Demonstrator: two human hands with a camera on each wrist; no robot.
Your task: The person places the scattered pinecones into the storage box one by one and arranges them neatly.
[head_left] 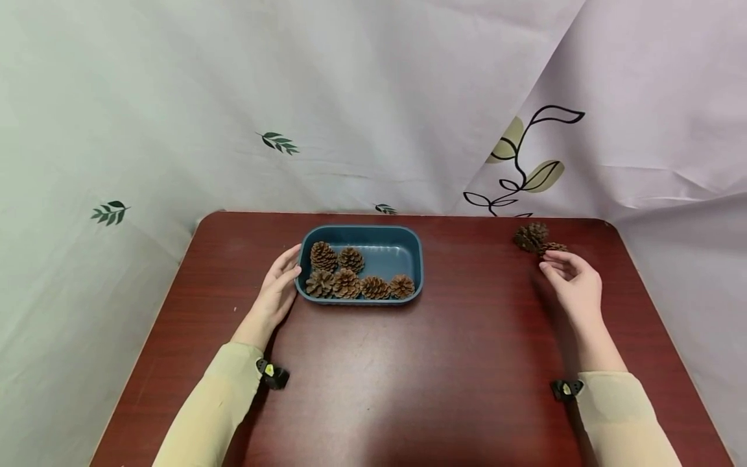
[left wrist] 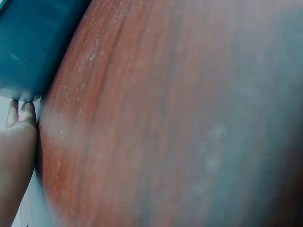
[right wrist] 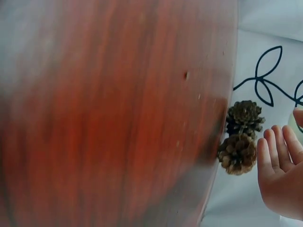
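A blue rectangular tray (head_left: 385, 302) holds several brown pine cones (head_left: 347, 283), grouped along its near side and left end. My left hand (head_left: 279, 288) touches the tray's left end with its fingertips; the left wrist view shows them against the blue outer wall (left wrist: 35, 52). Two more pine cones lie together near the table's back right: a darker one (head_left: 531, 237) and, in front of it, another (head_left: 552, 247) partly hidden by my right hand (head_left: 574, 285). In the right wrist view, the fingers of that hand are extended beside the nearer pine cone (right wrist: 237, 154), holding nothing.
The dark red wooden table (head_left: 467, 350) ends at a back edge just behind the tray and the two loose cones. A pale cloth (head_left: 373, 97) printed with leaves hangs behind it. A small black wrist camera (head_left: 273, 374) sits at the left cuff, another (head_left: 566, 389) at the right.
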